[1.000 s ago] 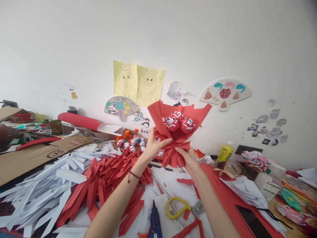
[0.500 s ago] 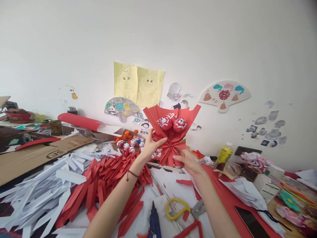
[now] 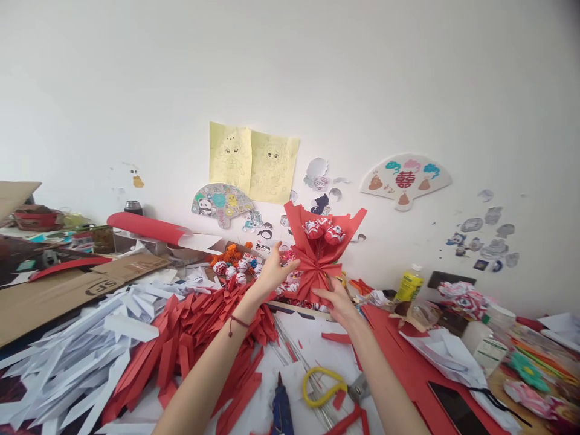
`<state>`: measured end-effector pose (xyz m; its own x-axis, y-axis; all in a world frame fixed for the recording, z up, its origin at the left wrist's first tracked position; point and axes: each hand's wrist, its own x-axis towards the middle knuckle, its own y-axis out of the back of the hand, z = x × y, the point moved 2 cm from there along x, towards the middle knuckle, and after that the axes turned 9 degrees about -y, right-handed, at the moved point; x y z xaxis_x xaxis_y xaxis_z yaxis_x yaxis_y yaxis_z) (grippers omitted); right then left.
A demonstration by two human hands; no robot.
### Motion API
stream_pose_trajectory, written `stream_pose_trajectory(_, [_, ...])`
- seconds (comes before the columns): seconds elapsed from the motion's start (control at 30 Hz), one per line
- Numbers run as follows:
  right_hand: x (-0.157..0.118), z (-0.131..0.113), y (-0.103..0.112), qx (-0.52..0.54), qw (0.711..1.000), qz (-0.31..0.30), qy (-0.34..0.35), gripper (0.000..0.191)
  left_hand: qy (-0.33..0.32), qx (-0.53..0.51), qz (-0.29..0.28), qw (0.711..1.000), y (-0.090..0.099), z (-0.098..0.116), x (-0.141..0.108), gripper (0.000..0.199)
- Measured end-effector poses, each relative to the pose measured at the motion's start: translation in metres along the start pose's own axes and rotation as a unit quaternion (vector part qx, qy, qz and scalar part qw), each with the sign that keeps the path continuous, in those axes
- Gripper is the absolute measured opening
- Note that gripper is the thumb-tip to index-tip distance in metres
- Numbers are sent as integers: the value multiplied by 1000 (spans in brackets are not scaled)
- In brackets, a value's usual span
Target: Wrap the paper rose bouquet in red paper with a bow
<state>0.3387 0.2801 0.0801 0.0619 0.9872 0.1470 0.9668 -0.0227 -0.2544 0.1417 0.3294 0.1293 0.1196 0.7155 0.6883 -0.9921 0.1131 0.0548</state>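
Observation:
A small bouquet of red-and-white paper flowers, wrapped in pleated red paper, stands upright in front of me above the table. My right hand grips its gathered lower part, thumb and fingers closed on the paper. At the bouquet's left edge is my left hand, fingers and thumb apart; its thumb tip lies close to the paper, and I cannot tell whether they touch. Below my hands lie a blue glue gun and yellow-handled scissors.
Piles of white paper strips and red paper strips cover the left side. Red sheet paper, a phone and a yellow bottle lie or stand at right. A red paper roll sits at back left.
The bouquet has shifted a little right and down and turned slightly. My left hand has come off its front to its left edge, while my right hand has closed on its lower part.

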Motion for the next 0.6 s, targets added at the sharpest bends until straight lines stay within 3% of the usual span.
stream_pose_trajectory(0.13, [6, -4, 15, 6, 999, 42, 31, 50, 0, 62, -11, 998, 18, 21, 7, 62])
stream_pose_trajectory(0.33, [14, -14, 40, -10, 994, 84, 73, 48, -48, 89, -33, 994, 44, 83, 6, 28])
stream_pose_trajectory(0.6, [16, -29, 75, -81, 969, 191, 137, 42, -101, 112, -15, 989, 53, 153, -22, 25])
